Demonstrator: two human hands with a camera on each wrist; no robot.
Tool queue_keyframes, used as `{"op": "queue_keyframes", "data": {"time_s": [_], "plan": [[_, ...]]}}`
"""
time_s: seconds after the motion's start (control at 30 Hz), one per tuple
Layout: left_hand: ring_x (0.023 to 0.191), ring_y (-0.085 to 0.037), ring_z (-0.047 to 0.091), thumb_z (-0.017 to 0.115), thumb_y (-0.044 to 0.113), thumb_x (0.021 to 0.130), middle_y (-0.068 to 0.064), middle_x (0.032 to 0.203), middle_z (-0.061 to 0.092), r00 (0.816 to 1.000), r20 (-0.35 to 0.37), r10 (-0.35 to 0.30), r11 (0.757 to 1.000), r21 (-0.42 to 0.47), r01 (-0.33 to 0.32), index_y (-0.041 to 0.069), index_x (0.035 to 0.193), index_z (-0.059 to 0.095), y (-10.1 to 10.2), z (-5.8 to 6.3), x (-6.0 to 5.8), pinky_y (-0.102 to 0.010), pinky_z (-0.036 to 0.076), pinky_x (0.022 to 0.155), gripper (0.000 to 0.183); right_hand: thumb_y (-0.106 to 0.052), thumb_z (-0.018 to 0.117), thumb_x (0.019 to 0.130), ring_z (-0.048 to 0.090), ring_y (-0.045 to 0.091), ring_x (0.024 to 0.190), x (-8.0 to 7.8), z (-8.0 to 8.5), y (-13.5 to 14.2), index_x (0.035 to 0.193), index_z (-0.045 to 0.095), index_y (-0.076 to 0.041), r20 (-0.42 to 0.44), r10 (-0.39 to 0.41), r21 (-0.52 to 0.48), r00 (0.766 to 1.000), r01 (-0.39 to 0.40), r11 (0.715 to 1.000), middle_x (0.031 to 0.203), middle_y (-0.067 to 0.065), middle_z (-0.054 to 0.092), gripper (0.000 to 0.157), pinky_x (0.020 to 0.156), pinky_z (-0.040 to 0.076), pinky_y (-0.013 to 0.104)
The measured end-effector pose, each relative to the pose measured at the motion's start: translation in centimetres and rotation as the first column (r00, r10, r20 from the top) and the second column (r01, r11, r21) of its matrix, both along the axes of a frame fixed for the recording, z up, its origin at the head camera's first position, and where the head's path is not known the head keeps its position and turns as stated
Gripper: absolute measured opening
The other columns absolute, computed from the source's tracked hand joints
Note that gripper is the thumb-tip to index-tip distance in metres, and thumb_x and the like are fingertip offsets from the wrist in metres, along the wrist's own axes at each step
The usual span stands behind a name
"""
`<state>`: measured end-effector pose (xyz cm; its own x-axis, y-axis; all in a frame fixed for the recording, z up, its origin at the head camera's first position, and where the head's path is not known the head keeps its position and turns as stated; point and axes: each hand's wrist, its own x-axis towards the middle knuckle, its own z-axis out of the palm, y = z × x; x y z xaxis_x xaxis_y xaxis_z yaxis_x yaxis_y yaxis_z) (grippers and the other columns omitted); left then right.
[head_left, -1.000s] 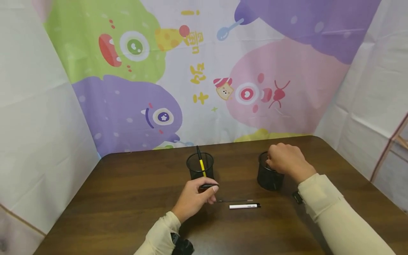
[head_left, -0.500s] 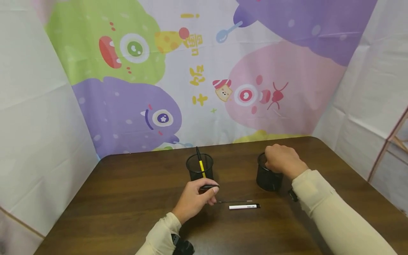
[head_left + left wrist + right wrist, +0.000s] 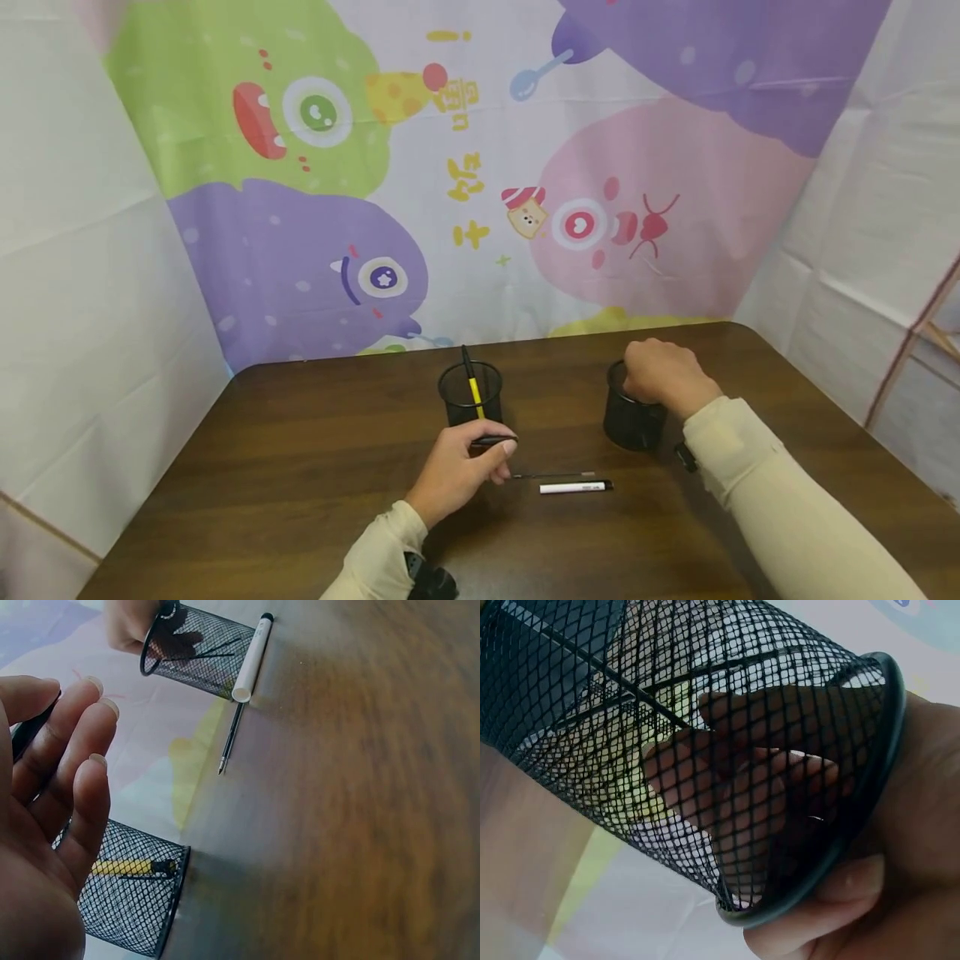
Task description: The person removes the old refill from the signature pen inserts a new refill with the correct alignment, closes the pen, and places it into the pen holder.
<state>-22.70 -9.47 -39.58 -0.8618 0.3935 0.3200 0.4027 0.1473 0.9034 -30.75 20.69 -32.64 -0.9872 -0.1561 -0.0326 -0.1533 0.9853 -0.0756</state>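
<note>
My left hand point(image 3: 457, 467) pinches a black pen point(image 3: 495, 439) between thumb and fingers, in front of the left mesh pen cup point(image 3: 452, 410). A yellow and black pencil-like stick point(image 3: 476, 390) leans in that cup. My right hand point(image 3: 666, 375) reaches into the right mesh pen cup point(image 3: 630, 427). Through its mesh, the right wrist view shows thumb and fingertips point(image 3: 679, 765) closing at the end of a thin dark pen refill point(image 3: 604, 667). Another thin dark rod point(image 3: 742, 662) crosses inside the cup. Part of the grip is hidden by the mesh.
Between the hands, a pen refill point(image 3: 555, 475) with a metal tip lies on the brown table point(image 3: 315, 467). Just nearer lies a white pen barrel point(image 3: 573, 487) with a black end. A cartoon-printed cloth point(image 3: 480, 283) hangs behind the table.
My right hand has shifted slightly left and sits a little deeper in the right cup. My left hand stays nearly still with the black pen.
</note>
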Motion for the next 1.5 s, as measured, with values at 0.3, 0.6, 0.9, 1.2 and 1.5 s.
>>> {"op": "queue_keyframes", "data": {"time_s": [0.3,0.6,0.9,1.2,1.5], "plan": [[0.063,-0.023,0.068,0.067,0.005,0.096,-0.011,0.072,0.069,1.0,-0.008,-0.004,1.0,-0.004,0.004,0.001,0.106,0.071,0.24,0.18,0.1,-0.035,0.06,0.062,0.011,-0.011,0.066,0.086,0.059,0.028,0.072,0.05,-0.14,-0.01,0.072,0.062,-0.008,-0.003,-0.001,0.018,1.0,0.001,1.0,0.084,0.012,0.066,0.014,0.06,0.051,0.051],[0.064,-0.029,0.068,0.067,0.005,0.096,-0.011,0.072,0.069,1.0,-0.02,-0.006,1.0,-0.02,0.006,-0.004,0.107,0.07,0.27,0.45,0.03,-0.035,0.06,0.062,0.014,-0.011,0.066,0.085,0.06,0.028,0.071,-0.28,-0.15,0.18,0.073,0.062,-0.009,-0.007,-0.005,0.029,1.0,0.005,1.0,0.083,0.011,0.066,0.013,0.058,0.05,0.049],[0.063,-0.022,0.068,0.067,0.006,0.096,-0.01,0.073,0.069,1.0,-0.013,0.001,1.0,-0.019,-0.001,0.003,0.105,0.071,0.02,0.18,0.34,-0.033,0.06,0.063,0.01,-0.013,0.064,0.087,0.059,0.028,0.072,-0.34,-0.59,-0.06,0.072,0.063,-0.009,0.042,-0.049,0.023,0.998,0.048,0.999,0.083,0.01,0.064,0.015,0.058,0.05,0.049],[0.063,-0.022,0.068,0.067,0.006,0.096,-0.01,0.072,0.069,1.0,-0.015,0.003,1.0,-0.017,-0.003,0.002,0.106,0.071,-0.02,-0.11,0.11,-0.034,0.06,0.062,0.011,-0.012,0.063,0.083,0.059,0.028,0.071,-0.11,-0.33,-0.1,0.068,0.063,-0.01,-0.006,-0.042,0.011,0.999,0.042,0.999,0.081,0.01,0.065,0.015,0.058,0.051,0.051],[0.063,-0.021,0.068,0.067,0.007,0.096,-0.009,0.072,0.069,1.0,-0.02,0.01,1.0,-0.024,-0.011,-0.001,0.107,0.07,-0.06,-0.08,0.03,-0.033,0.06,0.062,0.013,-0.017,0.067,0.085,0.06,0.029,0.071,0.01,-0.22,-0.1,0.071,0.064,-0.009,-0.008,-0.048,0.016,0.999,0.048,0.999,0.082,0.011,0.064,0.016,0.058,0.051,0.051]]}}
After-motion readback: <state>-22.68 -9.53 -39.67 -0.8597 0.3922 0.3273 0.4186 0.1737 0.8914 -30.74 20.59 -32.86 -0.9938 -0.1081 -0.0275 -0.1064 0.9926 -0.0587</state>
